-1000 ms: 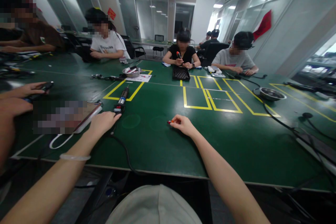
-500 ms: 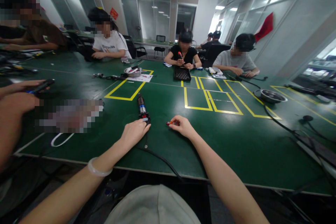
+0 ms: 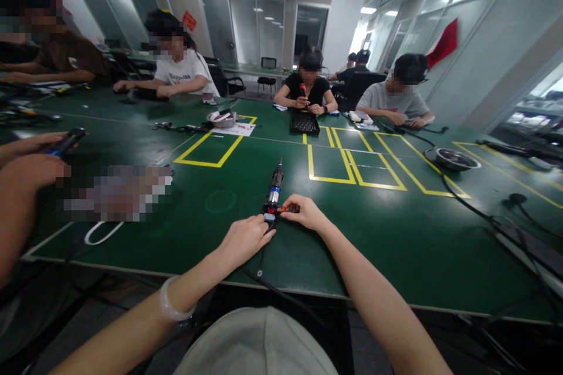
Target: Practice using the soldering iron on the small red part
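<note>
A black-and-silver electric screwdriver (image 3: 274,192) with a blue band lies on the green table, its thin bit pointing away from me. My left hand (image 3: 248,238) is closed around its rear end, beside a small pale grey part. My right hand (image 3: 305,214) pinches a small red-orange piece (image 3: 291,208) just right of the screwdriver's red section. The piece appears to touch the tool there, though fingers hide part of it. From the screwdriver's rear, a cord with a small ring (image 3: 260,273) runs toward me.
Yellow tape rectangles mark the green table (image 3: 378,246). Metal bowls stand at back left (image 3: 223,121) and right (image 3: 457,160). A black tray (image 3: 305,123) sits before a co-worker. A co-worker's hands hold a dark tool (image 3: 70,142) at left. A black cable (image 3: 466,202) crosses the right side.
My left hand has moved right with the screwdriver, which is now beside the red-orange piece and points more straight ahead. My right hand has stayed nearly in place.
</note>
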